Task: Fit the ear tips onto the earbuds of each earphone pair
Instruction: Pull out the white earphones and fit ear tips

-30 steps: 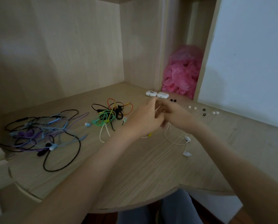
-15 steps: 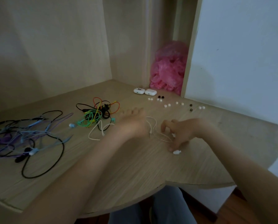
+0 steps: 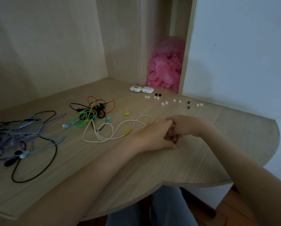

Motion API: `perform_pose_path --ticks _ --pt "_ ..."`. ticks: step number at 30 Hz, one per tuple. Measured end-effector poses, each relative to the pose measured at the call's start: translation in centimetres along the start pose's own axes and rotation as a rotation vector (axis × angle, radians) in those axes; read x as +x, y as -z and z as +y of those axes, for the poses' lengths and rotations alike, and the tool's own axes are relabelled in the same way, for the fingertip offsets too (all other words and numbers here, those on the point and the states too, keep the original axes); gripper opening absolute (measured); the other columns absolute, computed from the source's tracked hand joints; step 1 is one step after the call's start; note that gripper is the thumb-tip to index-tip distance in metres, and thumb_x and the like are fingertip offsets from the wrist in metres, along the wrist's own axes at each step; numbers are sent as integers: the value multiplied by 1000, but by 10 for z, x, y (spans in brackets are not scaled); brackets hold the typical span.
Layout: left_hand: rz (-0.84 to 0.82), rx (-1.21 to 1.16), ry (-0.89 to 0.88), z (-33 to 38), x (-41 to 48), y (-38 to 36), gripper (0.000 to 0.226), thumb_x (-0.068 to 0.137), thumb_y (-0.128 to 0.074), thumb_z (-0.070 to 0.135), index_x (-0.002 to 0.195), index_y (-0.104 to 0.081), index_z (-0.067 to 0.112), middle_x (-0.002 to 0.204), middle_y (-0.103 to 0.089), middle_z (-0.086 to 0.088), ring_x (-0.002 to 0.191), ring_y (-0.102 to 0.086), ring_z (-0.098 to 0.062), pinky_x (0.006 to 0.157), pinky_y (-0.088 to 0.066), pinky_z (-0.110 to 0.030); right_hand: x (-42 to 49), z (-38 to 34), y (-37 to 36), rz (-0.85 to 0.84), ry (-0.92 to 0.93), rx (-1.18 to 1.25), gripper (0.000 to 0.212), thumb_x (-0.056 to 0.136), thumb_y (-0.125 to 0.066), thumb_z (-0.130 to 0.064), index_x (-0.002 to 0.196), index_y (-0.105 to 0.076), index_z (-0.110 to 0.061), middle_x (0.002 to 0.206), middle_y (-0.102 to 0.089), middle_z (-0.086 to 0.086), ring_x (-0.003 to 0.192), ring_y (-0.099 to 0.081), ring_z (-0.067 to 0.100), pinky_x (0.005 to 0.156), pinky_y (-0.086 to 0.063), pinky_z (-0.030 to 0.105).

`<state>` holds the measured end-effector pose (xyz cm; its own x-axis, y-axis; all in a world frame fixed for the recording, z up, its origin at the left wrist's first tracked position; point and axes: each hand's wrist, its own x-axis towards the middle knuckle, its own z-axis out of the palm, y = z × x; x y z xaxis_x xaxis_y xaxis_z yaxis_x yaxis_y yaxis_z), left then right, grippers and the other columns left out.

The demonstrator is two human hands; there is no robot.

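A white wired earphone (image 3: 110, 130) lies in loops on the wooden desk (image 3: 152, 168), its cable running under my hands. My left hand (image 3: 152, 136) and my right hand (image 3: 184, 126) meet at mid-desk, knuckles touching, fingers curled over the cable's ends. The earbuds themselves are hidden inside the fingers. Several loose white ear tips (image 3: 164, 103) and a few black ear tips (image 3: 157, 94) are scattered along the back of the desk, beyond both hands.
A tangle of orange, green, yellow and black earphones (image 3: 92, 111) sits at the centre back. A second heap of blue, purple and black earphones (image 3: 20, 136) lies at the left. Two white charging cases (image 3: 141, 89) and a pink plastic bag (image 3: 166, 69) stand at the back.
My hands were apart half a second ago and have come together. The white earbud that lay on the desk by my right hand is gone from view. The cable now trails out to the left.
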<state>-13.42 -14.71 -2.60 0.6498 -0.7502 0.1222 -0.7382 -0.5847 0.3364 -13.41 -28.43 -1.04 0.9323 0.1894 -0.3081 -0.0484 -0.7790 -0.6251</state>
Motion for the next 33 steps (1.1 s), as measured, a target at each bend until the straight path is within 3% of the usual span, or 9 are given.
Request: perform_pose_path --ticks 4,10,15,18,22,26,28,30,33 --pt "-28 -134 40 -6 3 0 32 76 -75 26 87 -49 11 87 -56 3 80 -51 -14 66 -38 -30 1 6 0 9 21 61 16 85 -55 5 76 -58 -7 63 -58 8 46 -60 10 54 -56 27" --pt "-42 -17 121 -19 2 2 25 83 -67 38 85 -57 16 79 -54 7 77 -53 -13 61 -35 -27 0 10 1 36 40 142 11 84 -60 2 88 -54 -6 74 -59 11 52 -60 15 49 -54 25" --pt "212 -64 126 -26 0 13 13 93 -53 26 93 -55 13 92 -51 4 85 -52 -13 71 -38 -25 14 16 2 228 116 236 14 84 -59 3 85 -54 -10 90 -58 10 64 -63 21 60 -57 31" --pt "377 -197 210 -31 4 20 16 95 -48 24 99 -53 10 93 -59 -1 83 -55 -14 68 -41 -29 21 12 4 300 196 299 19 85 -55 5 84 -57 -13 94 -57 5 69 -63 19 71 -56 30" --pt "387 -426 323 -43 13 27 13 96 -47 23 102 -52 13 94 -66 -7 86 -62 -19 72 -47 -33 28 -2 7 355 291 394 19 85 -56 6 87 -55 -13 86 -57 4 60 -55 14 54 -48 25" --pt "357 -661 440 -53 25 24 21 97 -34 12 90 -52 20 88 -64 -7 83 -64 -23 81 -52 -43 42 -12 9 385 309 473 16 85 -60 2 96 -55 -9 86 -56 4 60 -52 12 52 -45 22" --pt "367 -781 509 -57 32 25 27 96 -31 9 82 -52 18 77 -58 -6 70 -58 -24 68 -51 -41 48 -16 11 380 308 470 18 87 -58 0 104 -57 -8 88 -56 4 66 -54 12 58 -49 22" --pt "358 -859 599 -59 36 29 27 94 -35 9 74 -53 14 64 -47 -4 55 -45 -17 55 -40 -31 55 -19 11 366 308 429 20 91 -53 -2 110 -59 -6 90 -58 6 71 -58 13 68 -53 23" --pt "356 -1080 698 -59 39 35 27 95 -41 16 72 -53 12 59 -39 -1 50 -34 -12 49 -32 -24 65 -22 9 383 302 380 20 94 -48 -3 108 -63 -6 86 -63 9 73 -63 13 78 -56 27"
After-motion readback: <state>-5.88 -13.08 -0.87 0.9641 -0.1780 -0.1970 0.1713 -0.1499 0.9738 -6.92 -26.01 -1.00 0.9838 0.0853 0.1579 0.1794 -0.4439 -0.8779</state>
